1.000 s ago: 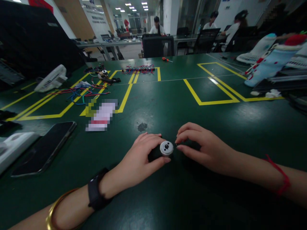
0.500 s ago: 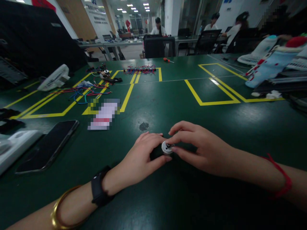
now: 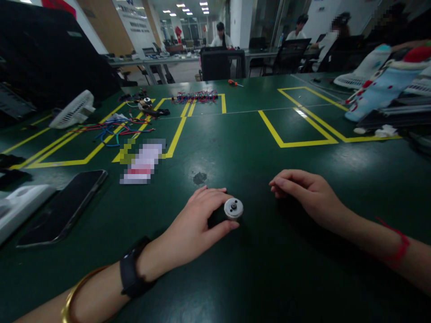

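Observation:
A small silver motor (image 3: 233, 208) stands upright on the green table, its round end face up, with a dark shaft at the centre and dark holes beside it. My left hand (image 3: 198, 224) grips it from the left, thumb at the near side and forefinger at the far side. Apart from it, to the right, my right hand (image 3: 299, 195) rests low over the table. Its fingers are curled in and the thumb presses against the forefinger. Whatever may be between those fingertips is hidden.
Left of my hands lie a phone (image 3: 65, 208), a white power strip (image 3: 25, 211) and a blurred-out card (image 3: 143, 161). Farther off are loose wires (image 3: 114, 130), a wire bundle (image 3: 195, 97), a screwdriver (image 3: 235, 83) and a white fan (image 3: 74, 110). A blue plush-like item (image 3: 373, 96) stands right.
My right hand has come off the top of the motor, moved right and curled its fingers. The motor's end face now shows fully. My left hand keeps its grip.

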`<state>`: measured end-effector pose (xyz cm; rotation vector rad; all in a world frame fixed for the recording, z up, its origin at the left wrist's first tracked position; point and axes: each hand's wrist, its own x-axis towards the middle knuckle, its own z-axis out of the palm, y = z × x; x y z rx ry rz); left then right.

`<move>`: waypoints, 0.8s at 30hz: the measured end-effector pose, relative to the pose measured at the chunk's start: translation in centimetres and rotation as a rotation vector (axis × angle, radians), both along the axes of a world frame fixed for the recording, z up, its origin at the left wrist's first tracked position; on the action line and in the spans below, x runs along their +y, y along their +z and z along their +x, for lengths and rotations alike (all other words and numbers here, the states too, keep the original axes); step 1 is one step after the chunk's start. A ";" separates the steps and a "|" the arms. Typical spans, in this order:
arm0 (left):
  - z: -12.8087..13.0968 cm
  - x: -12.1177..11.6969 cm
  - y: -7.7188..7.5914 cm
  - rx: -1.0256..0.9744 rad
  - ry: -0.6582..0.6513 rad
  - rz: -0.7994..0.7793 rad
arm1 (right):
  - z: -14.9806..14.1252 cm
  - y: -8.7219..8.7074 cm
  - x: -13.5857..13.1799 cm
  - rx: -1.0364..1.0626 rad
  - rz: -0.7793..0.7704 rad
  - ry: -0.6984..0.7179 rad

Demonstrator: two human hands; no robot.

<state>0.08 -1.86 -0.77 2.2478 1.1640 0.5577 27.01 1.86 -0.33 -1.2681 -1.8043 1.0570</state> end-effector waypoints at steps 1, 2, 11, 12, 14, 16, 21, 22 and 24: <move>0.0 0.0 0.0 0.004 0.002 -0.010 | 0.1 -0.2 0.1 0.051 -0.039 -0.027; 0.0 0.0 0.0 0.010 0.004 -0.021 | 0.2 -0.3 0.1 0.086 -0.068 -0.039; -0.2 -0.1 0.0 0.016 0.023 -0.043 | 0.2 -0.1 -0.1 0.046 -0.066 0.004; -0.2 -0.1 0.0 0.013 0.024 -0.042 | 0.2 -0.1 -0.1 0.037 -0.062 0.008; -0.2 -0.2 0.0 0.005 0.028 -0.039 | 0.2 -0.1 -0.1 0.020 -0.057 0.012; -0.2 -0.2 0.1 -0.006 0.041 -0.038 | 0.2 -0.1 -0.1 0.005 -0.050 0.019; -0.1 0.0 0.0 -0.038 0.048 -0.038 | 0.0 0.2 -0.1 -0.087 -0.002 0.077; -0.1 0.0 -0.1 -0.043 0.048 -0.035 | -0.1 0.2 -0.2 -0.120 0.020 0.093; 0.0 0.0 0.0 -0.049 0.052 -0.030 | -0.2 0.3 -0.2 -0.186 0.080 0.136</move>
